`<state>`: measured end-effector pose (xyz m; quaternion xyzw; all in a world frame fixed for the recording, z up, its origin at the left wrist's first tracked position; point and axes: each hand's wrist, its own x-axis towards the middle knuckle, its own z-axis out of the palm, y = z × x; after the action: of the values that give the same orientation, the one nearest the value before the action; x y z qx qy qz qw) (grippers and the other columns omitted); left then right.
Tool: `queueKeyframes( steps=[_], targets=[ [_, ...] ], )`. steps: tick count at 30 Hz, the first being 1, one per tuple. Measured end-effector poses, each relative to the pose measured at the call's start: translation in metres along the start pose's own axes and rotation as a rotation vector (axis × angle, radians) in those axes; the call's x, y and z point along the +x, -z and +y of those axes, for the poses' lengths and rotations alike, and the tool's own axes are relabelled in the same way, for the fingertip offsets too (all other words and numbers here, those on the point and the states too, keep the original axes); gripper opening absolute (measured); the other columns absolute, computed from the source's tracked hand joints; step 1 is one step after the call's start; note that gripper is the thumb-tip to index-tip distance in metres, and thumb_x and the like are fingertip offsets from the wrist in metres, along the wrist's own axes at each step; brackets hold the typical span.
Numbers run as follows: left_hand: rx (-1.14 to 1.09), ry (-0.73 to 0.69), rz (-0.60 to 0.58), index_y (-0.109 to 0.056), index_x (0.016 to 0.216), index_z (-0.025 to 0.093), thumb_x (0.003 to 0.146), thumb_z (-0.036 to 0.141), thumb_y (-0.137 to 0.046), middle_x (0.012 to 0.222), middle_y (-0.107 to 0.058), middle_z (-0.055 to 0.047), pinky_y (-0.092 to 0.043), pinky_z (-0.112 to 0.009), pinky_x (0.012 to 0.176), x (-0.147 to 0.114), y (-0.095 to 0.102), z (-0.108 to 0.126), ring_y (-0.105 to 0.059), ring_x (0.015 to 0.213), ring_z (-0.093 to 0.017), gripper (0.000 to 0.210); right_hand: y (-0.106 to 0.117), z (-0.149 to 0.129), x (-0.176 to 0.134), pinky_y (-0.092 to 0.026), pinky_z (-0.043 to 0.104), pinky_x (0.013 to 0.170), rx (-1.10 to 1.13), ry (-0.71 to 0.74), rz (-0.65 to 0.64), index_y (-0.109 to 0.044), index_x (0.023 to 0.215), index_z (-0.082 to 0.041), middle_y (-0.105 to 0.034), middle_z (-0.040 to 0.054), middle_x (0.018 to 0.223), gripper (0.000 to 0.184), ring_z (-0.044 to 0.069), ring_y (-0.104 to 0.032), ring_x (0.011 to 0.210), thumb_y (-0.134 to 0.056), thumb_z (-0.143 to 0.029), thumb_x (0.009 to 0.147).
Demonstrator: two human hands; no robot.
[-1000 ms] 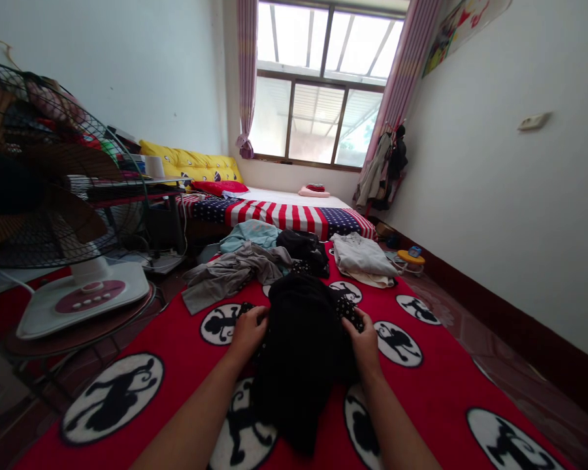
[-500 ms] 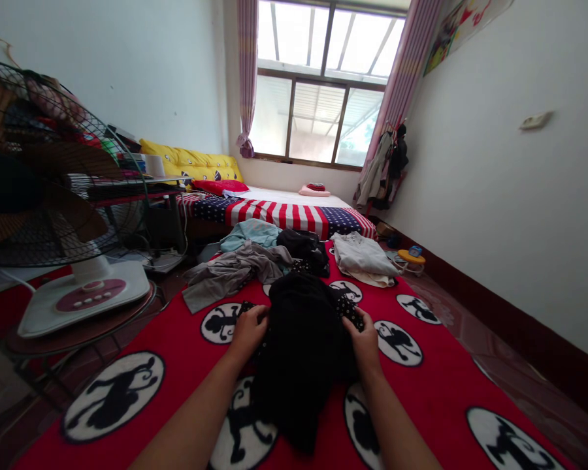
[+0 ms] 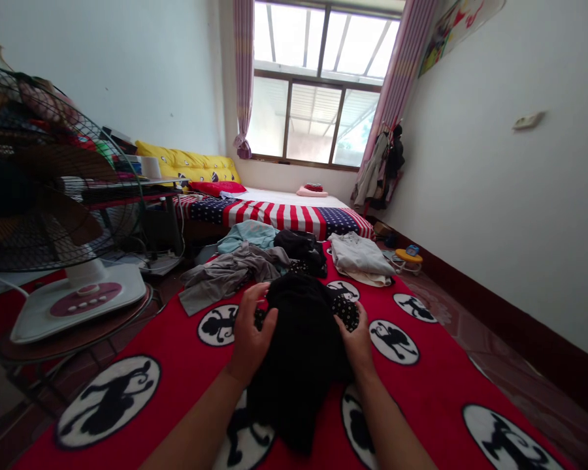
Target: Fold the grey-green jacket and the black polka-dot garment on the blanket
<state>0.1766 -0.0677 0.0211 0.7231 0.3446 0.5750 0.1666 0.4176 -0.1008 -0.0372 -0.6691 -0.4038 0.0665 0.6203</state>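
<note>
A black garment [image 3: 298,346] with white-dotted parts lies rumpled in front of me on a red blanket [image 3: 176,372] printed with black monkey figures in white circles. At its left edge is my left hand [image 3: 252,329], thumb and fingers apart, with a bit of dotted cloth beside them. My right hand [image 3: 357,336] has its thumb and fingers around the dotted cloth on the garment's right side. Just beyond lie a grey garment [image 3: 235,271], a light blue one [image 3: 247,235] and another black one [image 3: 301,248].
Folded pale clothing [image 3: 362,258] rests at the far right of the blanket. A fan [image 3: 78,281] stands on a round stool at left. Behind are a bed [image 3: 274,212] with a striped cover and a small yellow stool [image 3: 409,256].
My left hand has loosened from the dotted cloth, spread its fingers and moved slightly inward. The dotted cloth at left is drawn in closer to the black garment. My right hand stays at the right side.
</note>
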Motion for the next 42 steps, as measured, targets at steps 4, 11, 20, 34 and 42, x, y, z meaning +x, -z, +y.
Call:
queueKeyframes(
  steps=[4, 11, 20, 34, 42],
  targets=[
    [0.184, -0.195, -0.387, -0.043, 0.139, 0.030, 0.074, 0.045, -0.069, 0.150, -0.035, -0.010, -0.029, -0.050, 0.110, -0.013, -0.023, 0.032, -0.033, 0.135, -0.034, 0.071, 0.001, -0.002, -0.001, -0.031, 0.042, 0.109, 0.018, -0.025, -0.045, -0.047, 0.133, -0.016, -0.050, 0.0156, 0.138, 0.075, 0.029, -0.044, 0.130, -0.065, -0.054, 0.071],
    [0.576, 0.003, -0.469, -0.047, 0.138, 0.028, 0.067, 0.039, -0.076, 0.123, -0.054, -0.015, -0.045, -0.044, 0.087, -0.010, -0.044, 0.021, -0.051, 0.109, -0.034, 0.078, 0.007, -0.003, 0.001, -0.037, 0.041, 0.104, 0.194, -0.108, 0.012, -0.056, 0.122, -0.014, -0.060, 0.0143, 0.127, 0.061, 0.026, -0.052, 0.120, -0.056, -0.055, 0.078],
    [0.033, 0.369, 0.037, -0.061, 0.101, 0.023, 0.072, 0.037, -0.069, 0.088, -0.065, -0.001, -0.049, -0.032, 0.080, 0.004, 0.006, -0.036, -0.062, 0.084, -0.021, 0.034, 0.008, -0.004, 0.000, -0.050, 0.037, 0.086, 0.309, -0.201, -0.037, -0.056, 0.114, -0.016, -0.064, 0.0134, 0.119, 0.060, 0.027, -0.063, 0.104, -0.055, -0.063, 0.077],
    [-0.066, 0.482, 0.294, -0.047, 0.129, 0.018, 0.076, 0.049, -0.063, 0.135, -0.053, -0.013, -0.035, -0.041, 0.110, 0.022, 0.032, -0.068, -0.048, 0.127, -0.028, 0.064, 0.004, -0.016, -0.008, -0.052, 0.031, 0.066, 0.321, -0.170, -0.233, -0.062, 0.094, -0.018, -0.071, 0.0077, 0.094, 0.052, 0.020, -0.067, 0.071, -0.055, -0.066, 0.076],
    [0.373, 0.665, 0.028, -0.043, 0.133, 0.017, 0.064, 0.053, -0.072, 0.116, -0.064, -0.019, -0.048, -0.054, 0.090, 0.023, 0.040, -0.071, -0.060, 0.110, -0.042, 0.083, 0.001, -0.009, -0.008, -0.051, 0.033, 0.069, 0.266, -0.114, -0.280, -0.067, 0.093, -0.018, -0.071, 0.0062, 0.087, 0.052, 0.020, -0.065, 0.070, -0.054, -0.067, 0.077]
  ],
)
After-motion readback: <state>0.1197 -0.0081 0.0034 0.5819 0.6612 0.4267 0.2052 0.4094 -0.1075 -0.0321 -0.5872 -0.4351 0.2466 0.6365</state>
